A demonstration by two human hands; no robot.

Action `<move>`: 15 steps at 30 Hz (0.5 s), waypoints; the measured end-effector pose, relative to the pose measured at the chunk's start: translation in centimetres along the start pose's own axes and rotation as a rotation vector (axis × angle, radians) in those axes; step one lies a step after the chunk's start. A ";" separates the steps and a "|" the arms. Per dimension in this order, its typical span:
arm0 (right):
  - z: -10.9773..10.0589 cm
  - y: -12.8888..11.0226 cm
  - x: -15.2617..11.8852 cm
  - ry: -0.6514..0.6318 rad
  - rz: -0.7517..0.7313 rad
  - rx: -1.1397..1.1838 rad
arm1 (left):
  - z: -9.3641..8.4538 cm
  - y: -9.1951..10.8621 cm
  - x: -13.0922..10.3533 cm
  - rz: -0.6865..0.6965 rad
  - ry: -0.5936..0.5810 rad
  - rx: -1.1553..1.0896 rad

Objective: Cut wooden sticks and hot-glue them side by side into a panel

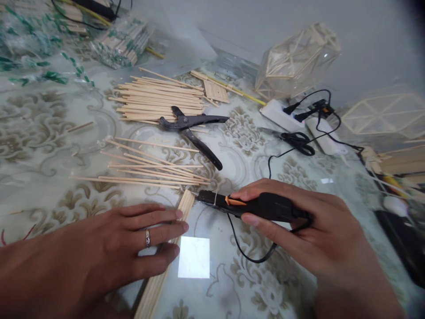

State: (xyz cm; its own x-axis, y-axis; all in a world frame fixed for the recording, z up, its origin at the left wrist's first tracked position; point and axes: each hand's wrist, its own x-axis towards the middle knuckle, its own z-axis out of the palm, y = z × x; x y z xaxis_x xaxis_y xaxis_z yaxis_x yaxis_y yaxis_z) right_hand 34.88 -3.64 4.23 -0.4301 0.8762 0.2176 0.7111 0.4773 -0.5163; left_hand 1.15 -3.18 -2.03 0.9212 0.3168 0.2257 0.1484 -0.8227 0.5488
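My left hand (133, 241) lies across a strip of pale wooden sticks side by side (187, 201), its fingers stretched out and their tips over the strip. A ring is on one finger, and the thumb is hidden. In my right hand (318, 226) is a black corded hot glue gun (259, 206) with an orange trigger, fingers and thumb closed round its body. Its narrow metal tip points left and sits right at the far end of the strip; whether it touches cannot be told. Loose thin sticks (156, 166) lie just beyond.
Black-handled cutters (195, 126) rest against a pile of sticks (159, 99). Scissors (297, 141) and a white power strip (282, 115) with cords lie at right. Stick-frame models (299, 57) stand behind; wrapped stick packs (121, 42) are at back left. A black phone-like slab (398, 243) lies far right.
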 end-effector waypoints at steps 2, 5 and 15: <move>0.0 0.0 -0.1 -0.003 -0.003 0.005 | 0.0 -0.1 0.0 0.056 -0.023 0.035; 0.0 0.0 -0.2 -0.012 -0.002 0.012 | -0.1 -0.3 0.1 0.065 -0.023 0.064; -0.1 -0.2 -0.2 -0.027 -0.021 0.015 | -0.5 0.1 0.3 0.059 -0.031 0.109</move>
State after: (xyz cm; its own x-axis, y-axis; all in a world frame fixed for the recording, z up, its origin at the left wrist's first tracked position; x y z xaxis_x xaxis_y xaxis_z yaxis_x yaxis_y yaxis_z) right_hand 34.87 -3.90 4.33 -0.4594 0.8640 0.2062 0.6939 0.4940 -0.5240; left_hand 1.28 -2.89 -1.48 0.9400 0.2527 0.2294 0.1300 -0.8865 0.4441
